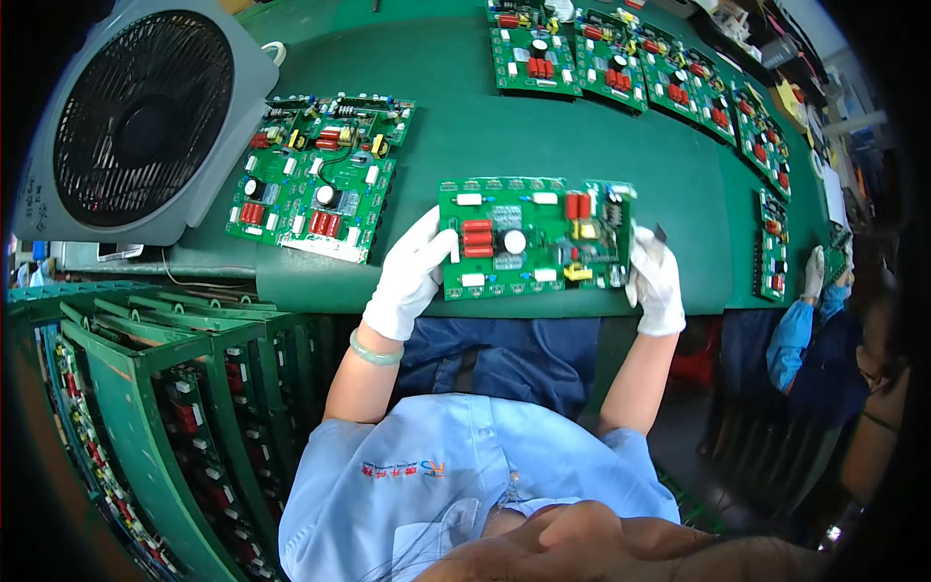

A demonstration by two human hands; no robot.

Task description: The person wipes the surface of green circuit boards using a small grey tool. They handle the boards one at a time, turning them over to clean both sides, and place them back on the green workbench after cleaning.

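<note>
Both my hands, in white gloves, hold a green circuit board (533,215) in front of me, above the near edge of the green table. My left hand (412,267) grips its left edge, fingers closed on it. At the opposite edge, my right hand (657,276) is closed on the board, with a small dark piece showing by its fingers. The board's component side faces up, with red blocks, a round white-topped part, yellow parts and white blocks. Two similar boards (325,199) lie side by side to the left of it.
A large grey fan (145,126) stands at the left on the table (456,126). Several circuit boards (618,76) line the far side, curving to the right. Green racks (145,354) filled with boards stand at lower left. A co-worker's gloved hand (814,274) is at the right.
</note>
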